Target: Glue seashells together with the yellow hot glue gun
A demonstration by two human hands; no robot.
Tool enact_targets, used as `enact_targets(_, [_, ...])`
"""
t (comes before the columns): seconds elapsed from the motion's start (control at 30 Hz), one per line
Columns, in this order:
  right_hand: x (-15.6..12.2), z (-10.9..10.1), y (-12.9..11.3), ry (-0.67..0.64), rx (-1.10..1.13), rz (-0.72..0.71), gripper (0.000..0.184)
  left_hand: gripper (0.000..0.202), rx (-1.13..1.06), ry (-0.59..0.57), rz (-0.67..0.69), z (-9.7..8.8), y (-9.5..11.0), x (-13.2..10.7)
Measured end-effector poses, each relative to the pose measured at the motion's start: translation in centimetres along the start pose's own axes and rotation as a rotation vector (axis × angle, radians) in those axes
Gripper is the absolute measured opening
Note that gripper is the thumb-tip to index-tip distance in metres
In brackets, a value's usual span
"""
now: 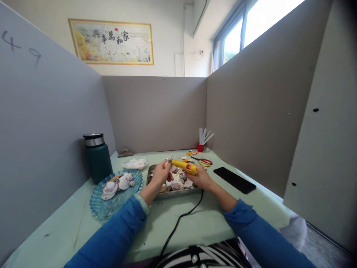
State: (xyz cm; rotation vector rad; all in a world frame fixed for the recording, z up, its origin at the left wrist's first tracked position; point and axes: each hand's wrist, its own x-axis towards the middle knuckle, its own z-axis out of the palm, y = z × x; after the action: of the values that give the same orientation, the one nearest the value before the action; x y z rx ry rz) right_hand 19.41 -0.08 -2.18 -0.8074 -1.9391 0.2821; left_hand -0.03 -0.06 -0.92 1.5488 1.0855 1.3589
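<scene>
My right hand point(202, 179) is closed around a yellow hot glue gun point(182, 165), its nozzle pointing left toward my other hand. Close to that nozzle, my left hand point(159, 175) pinches a small whitish piece point(166, 163); fingers hide most of it and I cannot make out its kind. Both hands are above a metal tray point(173, 193) heaped with shells point(177, 184). From the glue gun side, a black cord point(181, 216) runs down over the table toward my lap. Left of the tray, a blue fluted plate point(97, 208) bears joined shells point(118, 185).
A green bottle point(97, 160) stands behind the plate, with crumpled white tissue point(135, 163) nearby. Scissors point(205, 161) with red and yellow handles lie behind the tray. A red cup point(200, 147) holds several white sticks. On the right lies a black phone point(234, 180). Grey partitions point(156, 111) enclose the table.
</scene>
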Motion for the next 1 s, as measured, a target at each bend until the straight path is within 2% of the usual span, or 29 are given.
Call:
enact_targets(0.47, [0.07, -0.08, -0.4, 0.067, -0.029, 0.038, 0.017, 0.039, -0.028, 0.012, -0.042, -0.01, 0.4, -0.23])
enact_targets(1.0, [0.03, -0.11, -0.47, 0.068, -0.036, 0.024, 0.015, 0.041, -0.052, 0.012, -0.051, 0.03, 0.37, -0.19])
